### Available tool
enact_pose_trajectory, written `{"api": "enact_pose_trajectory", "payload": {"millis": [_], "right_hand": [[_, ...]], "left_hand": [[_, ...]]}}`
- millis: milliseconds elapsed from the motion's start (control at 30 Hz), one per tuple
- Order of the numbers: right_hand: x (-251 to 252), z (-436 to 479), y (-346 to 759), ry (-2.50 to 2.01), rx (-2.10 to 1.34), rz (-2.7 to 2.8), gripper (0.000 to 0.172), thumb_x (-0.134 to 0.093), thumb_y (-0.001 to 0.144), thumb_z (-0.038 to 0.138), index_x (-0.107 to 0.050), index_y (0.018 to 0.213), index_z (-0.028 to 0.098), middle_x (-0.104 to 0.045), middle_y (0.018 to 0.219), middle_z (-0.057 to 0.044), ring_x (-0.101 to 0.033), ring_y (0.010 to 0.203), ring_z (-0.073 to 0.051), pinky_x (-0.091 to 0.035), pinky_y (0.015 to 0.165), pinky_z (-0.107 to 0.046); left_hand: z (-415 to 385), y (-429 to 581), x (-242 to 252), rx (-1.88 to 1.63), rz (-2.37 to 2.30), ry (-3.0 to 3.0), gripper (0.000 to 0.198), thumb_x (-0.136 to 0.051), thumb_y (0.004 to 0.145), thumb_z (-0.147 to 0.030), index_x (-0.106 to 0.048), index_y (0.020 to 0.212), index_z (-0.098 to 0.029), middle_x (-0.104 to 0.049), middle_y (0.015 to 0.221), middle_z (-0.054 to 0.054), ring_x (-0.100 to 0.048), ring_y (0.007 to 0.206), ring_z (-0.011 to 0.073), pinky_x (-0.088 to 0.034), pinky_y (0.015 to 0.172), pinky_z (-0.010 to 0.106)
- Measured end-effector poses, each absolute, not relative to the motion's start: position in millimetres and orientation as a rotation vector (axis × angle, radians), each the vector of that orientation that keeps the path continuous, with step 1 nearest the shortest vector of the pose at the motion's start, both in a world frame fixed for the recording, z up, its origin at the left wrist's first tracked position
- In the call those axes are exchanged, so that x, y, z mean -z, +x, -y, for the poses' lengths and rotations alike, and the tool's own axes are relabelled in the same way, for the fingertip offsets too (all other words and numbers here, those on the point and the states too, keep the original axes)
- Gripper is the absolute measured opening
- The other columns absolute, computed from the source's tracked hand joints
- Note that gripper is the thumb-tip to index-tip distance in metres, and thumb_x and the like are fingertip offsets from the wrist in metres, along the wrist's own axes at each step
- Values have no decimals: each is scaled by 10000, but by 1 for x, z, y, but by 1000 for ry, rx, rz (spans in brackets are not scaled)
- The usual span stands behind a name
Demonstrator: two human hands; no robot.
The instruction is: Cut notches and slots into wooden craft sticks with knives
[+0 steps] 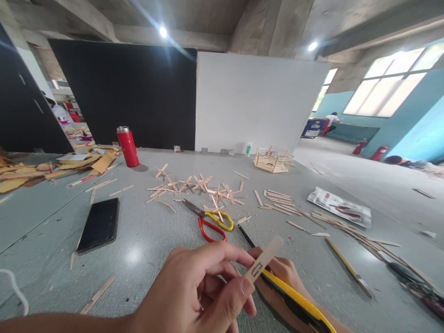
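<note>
Between the thumb and fingers of my left hand (211,286) is a flat wooden craft stick (266,259) with a small dark outline drawn near its lower end. My right hand (286,270) is just behind the stick, closed around a yellow and black utility knife (298,300); the knife's tip is hidden behind the stick and fingers. Past my hands lie scissors (204,215) with one red and one yellow handle. A black pen (245,235) rests beside them, partly hidden by my right hand.
Cut stick pieces (201,182) scatter mid-table. More sticks (277,201), a white packet (340,206) and a yellow-handled tool (348,266) lie right. A phone (99,224) and red flask (127,147) stand left. A small wooden frame model (273,161) sits by the white partition (256,101).
</note>
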State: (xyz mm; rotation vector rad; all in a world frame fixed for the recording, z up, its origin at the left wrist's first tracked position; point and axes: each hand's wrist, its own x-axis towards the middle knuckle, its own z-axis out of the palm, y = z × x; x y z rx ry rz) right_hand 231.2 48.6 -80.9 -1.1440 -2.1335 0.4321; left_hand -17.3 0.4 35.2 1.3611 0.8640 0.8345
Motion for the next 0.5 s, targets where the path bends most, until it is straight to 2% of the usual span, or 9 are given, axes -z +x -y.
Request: {"api": "enact_pose_trajectory", "payload": {"millis": [200,300,367,500], "right_hand": [[80,-49,232,-1181,-488,2150,267,-511,1036,387,-661,902,212,-709,766,-26,-652,609,-155,-527,580,-247],[76,-48,231,-1208,-488,2153,225,-542,1012,392,-651,933,211,-709,736,-18,-632,583,-157,-510,556,-245],[72,-46,230,-1231,-483,2158,185,-548,1004,358,-643,946,211,-695,703,-3,-609,561,-150,-498,554,-241],[67,-43,227,-1275,-457,2169,143,-539,999,286,-640,926,214,-678,688,6,-580,549,-141,-480,549,-234]], "left_hand": [[-1,-18,-31,-899,-877,1486,256,-651,976,-429,-686,1006,-177,-744,800,51,-665,540,91,-508,506,155],[-4,-19,-28,-1082,-868,1777,136,-636,989,-316,-690,951,-197,-727,714,12,-667,561,97,-544,535,161],[-6,-19,-27,-1245,-836,1990,48,-655,976,-214,-690,943,-214,-736,725,-10,-686,610,94,-570,611,163],[-1,-19,-28,-1460,-795,2178,170,-693,939,-78,-695,967,-245,-791,901,-5,-754,818,112,-599,753,177]]}}
